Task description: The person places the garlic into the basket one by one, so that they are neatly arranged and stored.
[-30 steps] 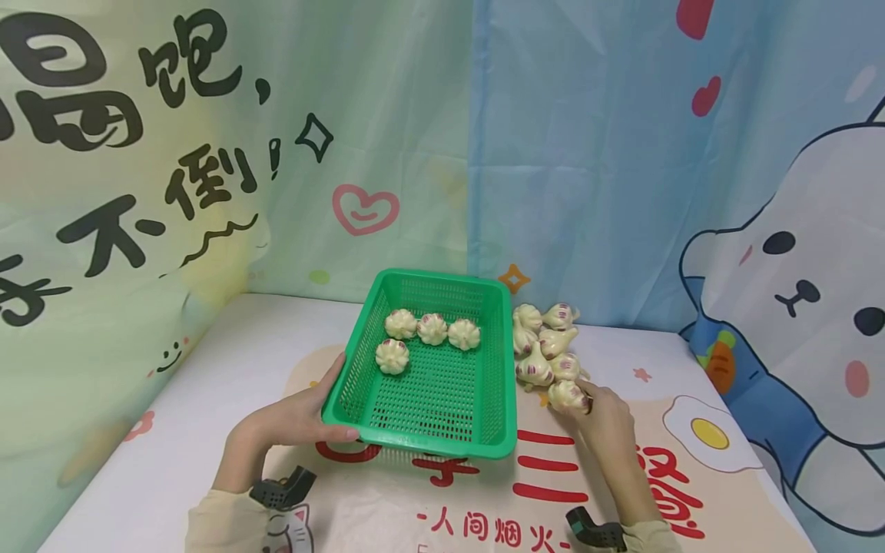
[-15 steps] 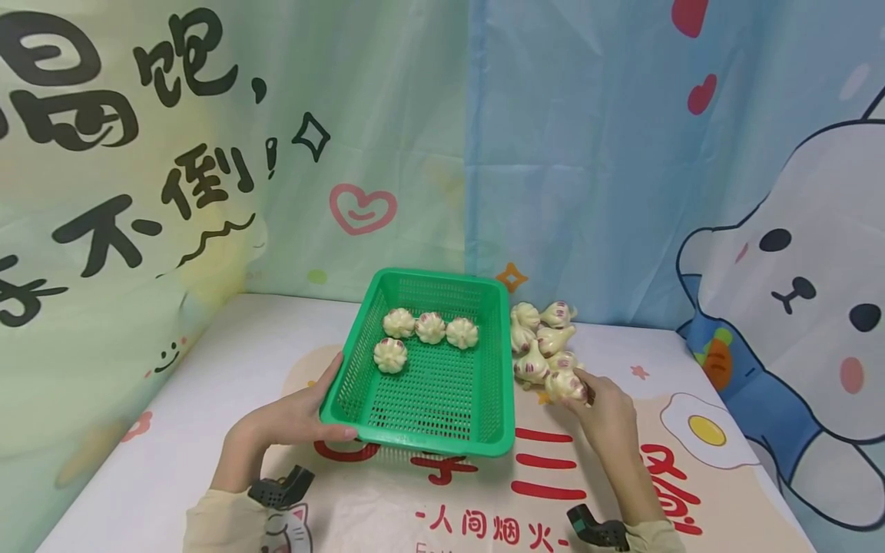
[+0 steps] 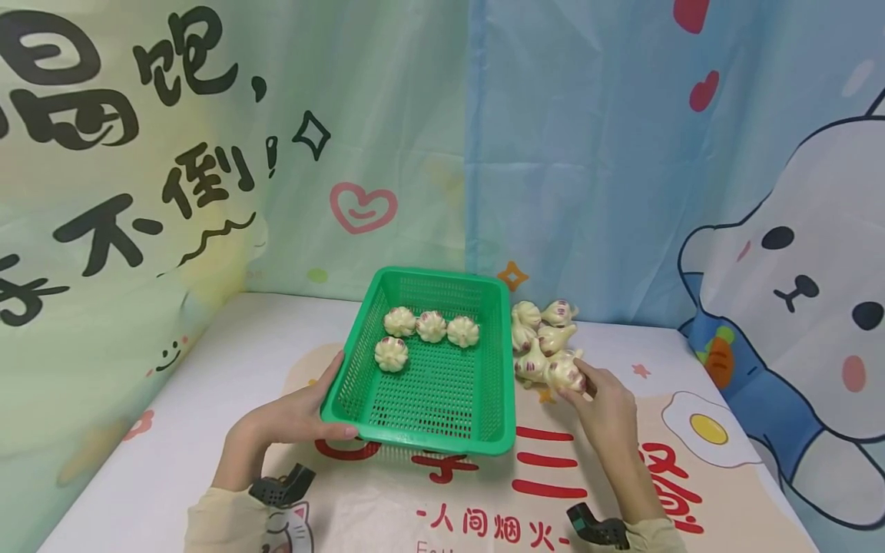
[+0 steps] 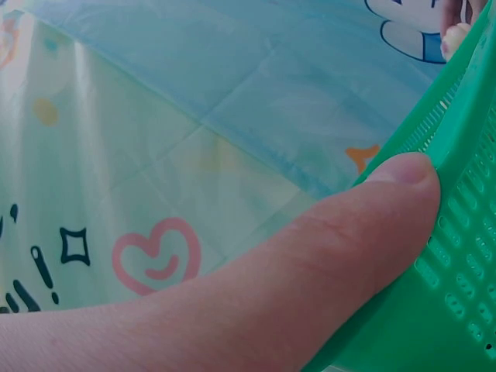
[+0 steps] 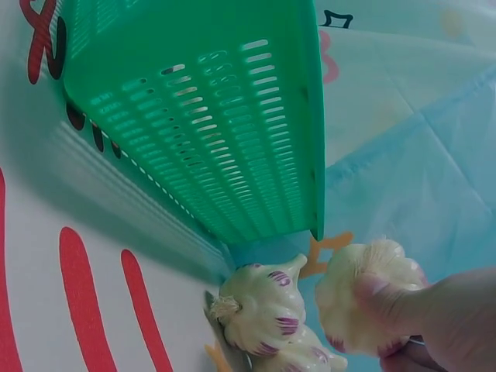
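Note:
A green plastic basket (image 3: 422, 411) stands in the middle of the table, tilted toward me. Inside it sit several garlic bulbs (image 3: 432, 327), three in a row and another in front of them. My left hand (image 3: 297, 415) grips the basket's near left corner, thumb on the front rim. In the left wrist view that hand (image 4: 349, 232) lies against the green rim. My right hand (image 3: 604, 403) pinches a garlic bulb (image 5: 356, 298) between thumb and fingers, just above the heap to the right of the basket. The fingers behind this bulb are mostly hidden.
Several more garlic bulbs (image 3: 532, 361) lie heaped close against the basket's right side. A printed cloth hangs behind the white table (image 3: 214, 369). A printed mat (image 3: 387, 507) lies under the basket.
My right hand has raised its garlic bulb slightly and moved it away from me, so it now covers the bulb behind it. The left hand and basket stay put.

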### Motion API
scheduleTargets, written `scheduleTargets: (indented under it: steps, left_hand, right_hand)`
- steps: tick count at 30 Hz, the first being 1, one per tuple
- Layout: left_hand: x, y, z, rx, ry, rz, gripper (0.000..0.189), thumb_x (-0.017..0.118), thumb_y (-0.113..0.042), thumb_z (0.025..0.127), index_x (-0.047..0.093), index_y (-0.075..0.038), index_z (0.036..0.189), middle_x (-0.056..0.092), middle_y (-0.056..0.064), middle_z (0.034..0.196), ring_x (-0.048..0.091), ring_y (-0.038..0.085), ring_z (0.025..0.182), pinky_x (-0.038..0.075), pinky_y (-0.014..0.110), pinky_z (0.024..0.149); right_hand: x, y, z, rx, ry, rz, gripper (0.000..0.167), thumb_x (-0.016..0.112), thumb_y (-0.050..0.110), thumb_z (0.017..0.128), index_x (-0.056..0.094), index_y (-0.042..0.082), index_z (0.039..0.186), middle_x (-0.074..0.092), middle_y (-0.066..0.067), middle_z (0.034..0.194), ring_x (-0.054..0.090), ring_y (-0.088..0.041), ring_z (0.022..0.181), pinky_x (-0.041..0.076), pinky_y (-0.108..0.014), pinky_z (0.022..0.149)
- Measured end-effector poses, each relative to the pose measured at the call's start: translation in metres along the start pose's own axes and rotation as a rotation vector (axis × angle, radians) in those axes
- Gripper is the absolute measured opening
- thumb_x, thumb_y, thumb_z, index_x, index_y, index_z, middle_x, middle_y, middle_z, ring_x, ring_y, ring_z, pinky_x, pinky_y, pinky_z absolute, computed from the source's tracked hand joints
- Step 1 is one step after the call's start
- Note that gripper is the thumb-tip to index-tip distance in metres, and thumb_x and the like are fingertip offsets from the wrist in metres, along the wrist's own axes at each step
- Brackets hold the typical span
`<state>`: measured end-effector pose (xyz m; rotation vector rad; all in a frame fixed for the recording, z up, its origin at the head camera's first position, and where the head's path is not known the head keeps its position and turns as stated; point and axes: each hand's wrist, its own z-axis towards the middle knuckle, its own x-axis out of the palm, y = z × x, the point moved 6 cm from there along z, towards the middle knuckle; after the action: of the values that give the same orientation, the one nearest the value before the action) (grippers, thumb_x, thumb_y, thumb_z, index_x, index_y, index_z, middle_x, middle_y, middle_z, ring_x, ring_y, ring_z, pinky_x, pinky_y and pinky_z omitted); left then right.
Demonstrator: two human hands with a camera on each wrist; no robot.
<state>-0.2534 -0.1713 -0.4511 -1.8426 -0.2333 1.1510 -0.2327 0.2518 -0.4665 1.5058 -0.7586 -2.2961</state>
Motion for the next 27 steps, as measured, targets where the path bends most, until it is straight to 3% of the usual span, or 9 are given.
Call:
scheduleTargets:
  steps: [7, 16, 22, 27]
  left_hand:
    - [0.0, 0.001, 0.0, -0.017, 0.006, -0.004, 0.118, 0.075, -0.035, 0.081, -0.018, -0.02, 0.151, 0.057, 0.015, 0.124, 0.052, 0.021, 0.109, 0.039, 0.038, 0.095]
    - [0.001, 0.003, 0.001, -0.011, 0.002, 0.011, 0.119, 0.076, -0.035, 0.08, -0.018, -0.021, 0.151, 0.053, 0.017, 0.128, 0.053, 0.019, 0.103, 0.04, 0.038, 0.093]
    - [0.0, 0.003, 0.002, -0.021, -0.001, 0.024, 0.119, 0.076, -0.037, 0.08, -0.018, -0.019, 0.151, 0.042, 0.021, 0.14, 0.05, 0.021, 0.106, 0.039, 0.041, 0.095]
    - [0.0, 0.003, 0.002, -0.018, 0.004, 0.016, 0.119, 0.076, -0.037, 0.08, -0.019, -0.022, 0.151, 0.044, 0.02, 0.139, 0.051, 0.021, 0.109, 0.038, 0.043, 0.097]
  right_hand:
    - [0.002, 0.004, 0.001, -0.012, -0.044, 0.068, 0.062, 0.079, 0.019, 0.077, 0.055, 0.008, 0.134, 0.064, -0.017, 0.115, 0.063, -0.033, 0.105, 0.051, -0.043, 0.086]
    - [0.003, 0.012, 0.001, 0.013, -0.042, 0.164, 0.063, 0.078, 0.015, 0.077, 0.054, 0.013, 0.135, 0.063, -0.014, 0.119, 0.062, -0.031, 0.11, 0.051, -0.038, 0.085]
    - [0.004, 0.018, 0.001, 0.007, -0.06, 0.249, 0.063, 0.079, 0.014, 0.076, 0.056, 0.014, 0.134, 0.064, -0.011, 0.118, 0.062, -0.027, 0.111, 0.049, -0.029, 0.082]
    - [0.007, 0.022, -0.001, 0.055, 0.002, 0.368, 0.063, 0.079, 0.023, 0.077, 0.055, 0.016, 0.135, 0.061, -0.009, 0.124, 0.061, -0.026, 0.114, 0.048, -0.026, 0.084]
